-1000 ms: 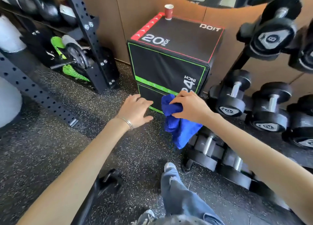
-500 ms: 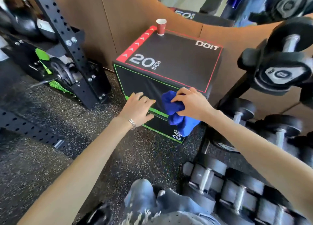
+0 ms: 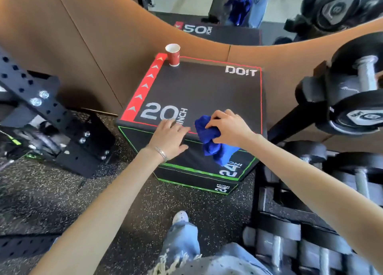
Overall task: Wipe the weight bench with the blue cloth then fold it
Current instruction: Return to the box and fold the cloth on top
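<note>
A black padded box (image 3: 207,92) marked "20 INCH" and "DO!T" stands against the brown wall. My right hand (image 3: 230,127) grips a bunched blue cloth (image 3: 213,144) at the box's near top edge; part of the cloth hangs down over the front face. My left hand (image 3: 170,138) rests flat, fingers spread, on the same near edge, just left of the cloth, holding nothing. A bracelet is on my left wrist.
A red paper cup (image 3: 173,55) stands on the box's far left corner. A dumbbell rack (image 3: 323,202) fills the right side. A black steel rack frame (image 3: 51,117) stands at the left. The floor is speckled rubber; my leg and shoe (image 3: 180,217) are below.
Both hands rose from in front of the box's front face up to its near top edge, the right carrying the cloth. The view moved closer and higher over the box.
</note>
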The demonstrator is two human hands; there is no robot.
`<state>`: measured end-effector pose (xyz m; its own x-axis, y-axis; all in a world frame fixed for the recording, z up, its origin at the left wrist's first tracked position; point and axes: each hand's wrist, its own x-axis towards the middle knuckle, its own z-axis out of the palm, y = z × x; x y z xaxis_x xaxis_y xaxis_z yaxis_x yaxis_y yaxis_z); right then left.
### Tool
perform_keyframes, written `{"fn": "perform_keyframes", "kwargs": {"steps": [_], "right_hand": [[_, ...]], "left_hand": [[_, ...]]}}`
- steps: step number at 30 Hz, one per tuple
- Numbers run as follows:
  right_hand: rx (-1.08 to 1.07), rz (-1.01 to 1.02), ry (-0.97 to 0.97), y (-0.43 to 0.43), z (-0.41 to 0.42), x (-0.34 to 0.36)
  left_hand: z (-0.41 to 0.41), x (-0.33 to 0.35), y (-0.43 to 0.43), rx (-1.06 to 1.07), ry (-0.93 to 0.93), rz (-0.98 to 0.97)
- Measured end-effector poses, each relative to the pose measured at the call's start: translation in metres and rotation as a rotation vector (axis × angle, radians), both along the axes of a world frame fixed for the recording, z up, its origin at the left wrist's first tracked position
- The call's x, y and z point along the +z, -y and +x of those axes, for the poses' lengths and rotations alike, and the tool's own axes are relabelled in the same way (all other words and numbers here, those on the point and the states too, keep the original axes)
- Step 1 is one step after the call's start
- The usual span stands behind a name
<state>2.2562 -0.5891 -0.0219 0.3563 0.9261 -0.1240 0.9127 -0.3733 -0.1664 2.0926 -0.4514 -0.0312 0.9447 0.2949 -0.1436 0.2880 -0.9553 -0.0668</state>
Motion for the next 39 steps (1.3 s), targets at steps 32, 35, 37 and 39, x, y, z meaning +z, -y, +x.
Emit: {"fn": "perform_keyframes", "kwargs": {"steps": [32,35,37,39], "right_hand": [[-0.469,-0.056,-0.257,-0.141,0.209,-0.096],[-0.469,-0.065,-0.28,-0.155,0.218,-0.104],[-0.445,-0.106,-0.318,-0.167,0.223,-0.109],[-0.399,-0.163,-0.341,-0.176,0.227,-0.112]], "left_hand": [[0.193,-0.083,-0.15,0.208,0.021,-0.197],[0.213,-0.095,-0.16,0.214,0.032,-0.239],[0.227,-0.103,-0.165,0.191,0.031,-0.262],[0.239,-0.11,-0.167,0.154,0.013,-0.277]]}}
